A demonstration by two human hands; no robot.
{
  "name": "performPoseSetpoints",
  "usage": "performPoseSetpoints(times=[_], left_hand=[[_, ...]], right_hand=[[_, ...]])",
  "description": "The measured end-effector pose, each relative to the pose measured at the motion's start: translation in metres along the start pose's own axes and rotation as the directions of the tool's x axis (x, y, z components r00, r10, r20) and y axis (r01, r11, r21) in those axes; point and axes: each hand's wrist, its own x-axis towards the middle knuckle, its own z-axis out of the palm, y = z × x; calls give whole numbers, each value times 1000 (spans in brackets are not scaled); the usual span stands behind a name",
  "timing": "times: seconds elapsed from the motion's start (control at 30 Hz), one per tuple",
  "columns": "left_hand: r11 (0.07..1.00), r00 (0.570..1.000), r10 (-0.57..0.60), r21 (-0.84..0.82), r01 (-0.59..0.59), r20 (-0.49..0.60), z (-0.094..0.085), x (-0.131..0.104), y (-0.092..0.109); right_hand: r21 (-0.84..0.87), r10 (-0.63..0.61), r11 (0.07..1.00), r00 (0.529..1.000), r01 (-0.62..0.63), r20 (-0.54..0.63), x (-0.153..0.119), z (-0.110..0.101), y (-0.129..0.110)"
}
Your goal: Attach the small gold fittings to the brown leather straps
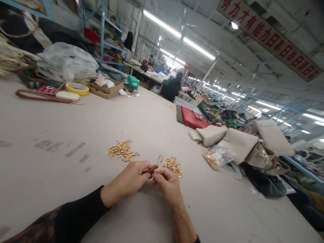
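Note:
In front of me, my left hand [131, 177] is closed around a short brown leather strap [151, 169], with only a bit of it showing between the fingers. A gold metal clasp [159, 160] sticks up from the strap's end. My right hand [168, 185] pinches the strap from the other side, close to the clasp; whether a small part is also between those fingertips is hidden. Just beyond my left hand lies a loose pile of small gold metal fittings [122, 151]. A smaller heap of gold fittings [173, 166] sits right behind my right hand.
On the right are a bag of gold fittings [216, 158], beige handbags [238, 143] and a red folder-like sheet [193, 117] with a hammer-like tool on it. At left lie a brown wrist strap [45, 96], yellow tape [77, 88] and a cardboard box [106, 90]. A person [172, 86] sits farther back.

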Motion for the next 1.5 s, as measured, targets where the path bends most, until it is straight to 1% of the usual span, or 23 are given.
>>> performPoseSetpoints(times=[0.1, 0.17, 0.23, 0.37, 0.43, 0.5, 0.57, 0.67, 0.77, 0.83, 0.9, 0.93, 0.97, 1.03, 1.1, 1.2, 1.27, 1.4, 1.5], left_hand=[[989, 998, 69, 135, -66, -12, -1, -2, 3], [969, 995, 100, 229, -96, -3, -1, -4, 5], [954, 993, 121, 274, -121, 17, -2, -5, 6], [947, 987, 150, 280, -158, 49, -1, -5, 5], [941, 985, 164, 291, -173, 55, 0, -5, 5], [939, 984, 174, 294, -178, 38, 2, -5, 4], [946, 984, 177, 277, -170, 0, 4, -5, 2], [972, 989, 145, 191, -136, -33, 7, -5, 0], [997, 999, 39, 72, -37, -26, 7, -2, -3], [999, 998, -20, 31, 22, -62, 5, 0, -3], [999, 992, -44, 21, 47, -115, 0, 2, -2], [998, 990, -57, 22, 60, -132, -2, 2, -1], [997, 987, -73, 23, 77, -146, -5, 3, 0], [992, 979, -121, 10, 124, -161, -10, 3, 1], [984, 971, -176, -53, 170, -163, -13, 3, 1], [970, 970, -205, -160, 183, -132, -14, 3, -1], [967, 975, -195, -185, 174, -108, -14, 3, -1], [945, 979, -204, -264, 192, -19, -10, 2, -1], [917, 975, -222, -335, 217, 24, -8, 2, -1]], right_hand=[[-34, -6, 999, 1000, 6, -3, -2, 0, 0], [-15, -3, 1000, 1000, 3, -13, -4, 0, 1], [5, -10, 1000, 1000, 11, -21, -5, 1, 2], [13, -47, 999, 999, 48, -25, -5, 2, 4], [24, -46, 999, 998, 47, -38, -6, 3, 5], [18, -46, 999, 997, 47, -63, -7, 5, 4], [-24, -67, 998, 994, 65, -92, -9, 7, 2], [-109, -100, 990, 988, 87, -118, -9, 9, -2], [-168, -106, 982, 984, 80, -147, -5, -4, -8], [-232, -116, 971, 965, 61, -235, -3, -21, -11], [-322, -123, 947, 933, 8, -338, -2, -43, -11], [-373, -125, 927, 924, -21, -362, -3, -53, -10], [-421, -120, 906, 925, -47, -361, -4, -61, -8], [-518, -112, 852, 942, -73, -317, -7, -72, -3], [-634, -130, 770, 956, -69, -263, -10, -75, 1], [-802, -180, 594, 960, -69, -216, -13, -68, 3], [-875, -205, 480, 963, -60, -178, -13, -62, 3], [-970, -256, 241, 963, -16, -80, -11, -55, 4], [-994, -266, 111, 963, -21, -50, -9, -51, 4]])
